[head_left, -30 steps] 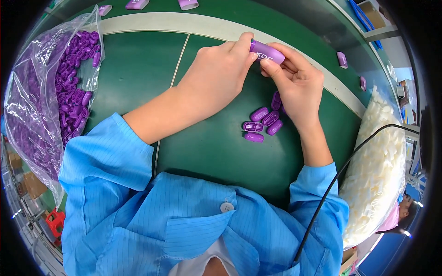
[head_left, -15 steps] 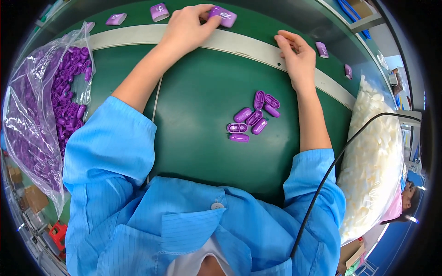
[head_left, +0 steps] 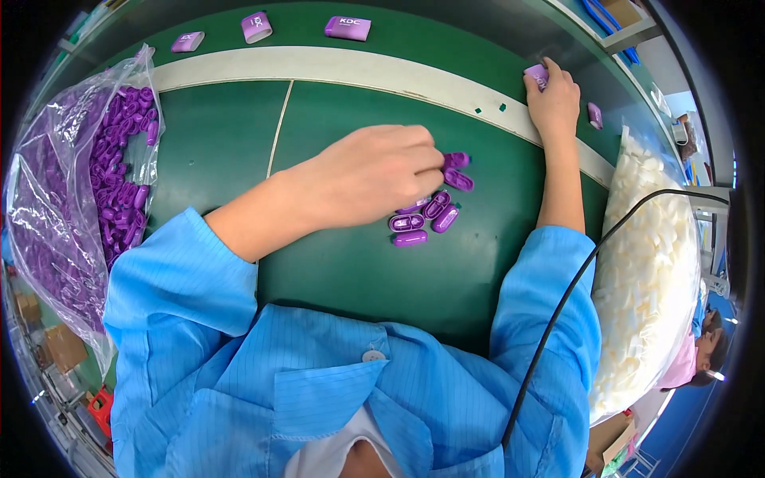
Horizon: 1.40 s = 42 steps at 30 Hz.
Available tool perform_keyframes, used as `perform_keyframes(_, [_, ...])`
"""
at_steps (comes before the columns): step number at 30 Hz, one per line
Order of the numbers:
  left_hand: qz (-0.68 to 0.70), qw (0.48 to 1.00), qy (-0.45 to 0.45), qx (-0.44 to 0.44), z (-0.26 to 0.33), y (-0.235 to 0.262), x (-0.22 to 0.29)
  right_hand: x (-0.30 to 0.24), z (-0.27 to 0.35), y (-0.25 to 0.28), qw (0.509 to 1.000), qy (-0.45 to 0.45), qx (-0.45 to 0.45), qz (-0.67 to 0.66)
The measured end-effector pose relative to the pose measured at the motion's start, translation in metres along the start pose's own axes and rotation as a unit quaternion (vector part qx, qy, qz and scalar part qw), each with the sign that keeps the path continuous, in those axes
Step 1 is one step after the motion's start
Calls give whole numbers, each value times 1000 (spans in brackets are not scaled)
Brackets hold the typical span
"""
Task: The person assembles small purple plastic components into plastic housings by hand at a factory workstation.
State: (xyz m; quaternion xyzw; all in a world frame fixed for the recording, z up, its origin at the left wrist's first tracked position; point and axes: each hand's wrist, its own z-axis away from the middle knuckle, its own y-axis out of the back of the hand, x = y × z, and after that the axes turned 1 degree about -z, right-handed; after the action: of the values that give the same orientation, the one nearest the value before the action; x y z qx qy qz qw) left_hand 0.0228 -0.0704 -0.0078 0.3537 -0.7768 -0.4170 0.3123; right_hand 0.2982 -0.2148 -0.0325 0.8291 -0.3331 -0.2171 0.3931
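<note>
The green desk (head_left: 343, 271) meets a pale rail (head_left: 319, 62). Over the desk bends the left hand (head_left: 382, 171), fingertips hidden: I cannot tell whether its grip pinches anything. Past the rail, the right hand (head_left: 555, 103) pinches a lilac casing (head_left: 537, 76), long axis mostly covered. Purple caps (head_left: 445, 218) lie just right of and below the nearer left grip, one slanting down rightward.

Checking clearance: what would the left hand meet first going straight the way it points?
The left hand would probably meet the farthest loose purple cap first; contact is hard to judge.
</note>
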Motion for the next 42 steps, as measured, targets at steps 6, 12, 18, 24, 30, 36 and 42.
perform_keyframes(6, [-7, 979, 196, 58, 15, 9, -2, -72, 15, 45, 839, -145, -221, -475])
perform_keyframes(12, [413, 796, 424, 128, 18, 20, -28, -120, 44, 65, 571, -220, -337, -715])
perform_keyframes(18, [510, 746, 381, 195, 19, 11, -32, -128, 53, 58, 541, -228, -321, -743])
perform_keyframes(24, [502, 737, 402, 207, 23, 11, -41, -128, 55, 60, 543, -201, -365, -729])
perform_keyframes(30, [465, 762, 409, 191, 22, 15, -39, -124, 53, 63, 545, -176, -394, -719])
perform_keyframes(36, [462, 766, 394, 209, 22, 12, -38, -123, 54, 61, 547, -174, -401, -714])
perform_keyframes(42, [444, 771, 406, 206, 22, 15, -38, -125, 55, 64, 571, -158, -423, -686])
